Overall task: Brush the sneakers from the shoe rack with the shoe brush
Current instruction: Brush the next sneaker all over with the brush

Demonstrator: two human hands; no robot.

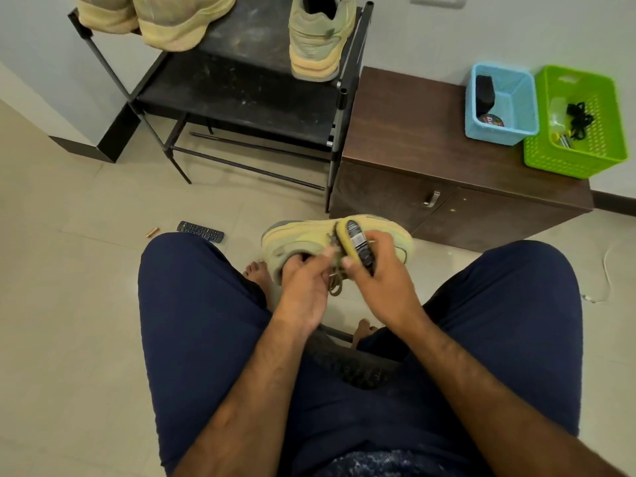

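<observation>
One sneaker point(297, 235), collar held by left grip point(303, 287), fingers curled inside. One brush point(356, 241), clasped in right grip point(382, 275), against sneaker.

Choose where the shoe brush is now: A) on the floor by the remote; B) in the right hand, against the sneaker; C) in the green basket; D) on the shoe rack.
B: the right hand grips the shoe brush on the sneaker that the left hand holds.

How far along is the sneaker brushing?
Done: one sneaker is off the shoe rack; whether any are brushed can't be told. In hand: left hand grips it at the opening, right hand holds the shoe brush on its upper. Left: other sneakers sit on the rack's top shelf.
</observation>
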